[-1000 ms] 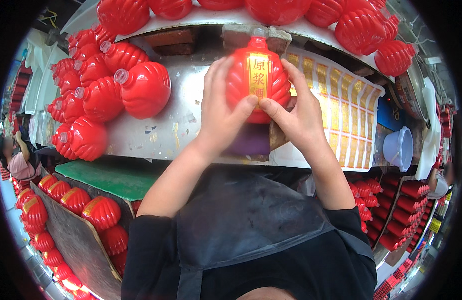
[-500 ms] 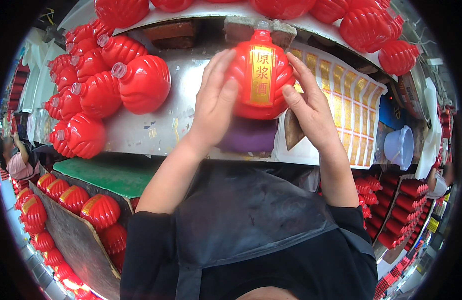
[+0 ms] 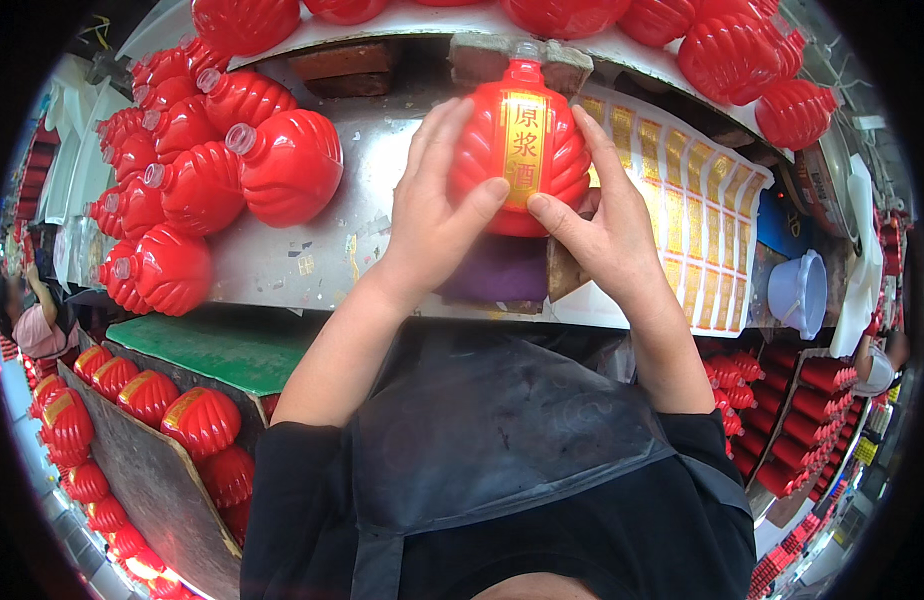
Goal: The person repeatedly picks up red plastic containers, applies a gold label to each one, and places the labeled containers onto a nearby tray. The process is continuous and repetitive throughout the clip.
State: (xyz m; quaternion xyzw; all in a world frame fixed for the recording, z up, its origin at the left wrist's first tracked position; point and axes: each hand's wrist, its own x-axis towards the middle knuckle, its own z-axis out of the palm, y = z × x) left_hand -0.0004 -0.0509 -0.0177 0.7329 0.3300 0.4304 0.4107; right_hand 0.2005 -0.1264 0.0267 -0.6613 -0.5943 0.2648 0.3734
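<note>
A round red ribbed bottle (image 3: 525,140) lies at the middle of the worktable, its clear neck pointing away from me. Down its front runs a gold label with dark characters. My left hand (image 3: 432,200) wraps its left side, and my right hand (image 3: 614,215) wraps the right. Both thumbs press on the lower part of the label, tips close together. Under the bottle's near end lies a purple cloth pad (image 3: 494,272). To the right, a sheet of gold labels (image 3: 707,220) is spread on the table.
Several unlabelled red bottles (image 3: 287,170) crowd the table's left. More red bottles (image 3: 727,55) line a raised shelf at the back. A pale blue bucket (image 3: 797,293) stands at the right. Labelled bottles (image 3: 200,422) fill a box below left, beside a green board (image 3: 217,350).
Both thumbs have moved inward and down from the bottle's sides onto the lower label. The bottle has stayed in about the same place.
</note>
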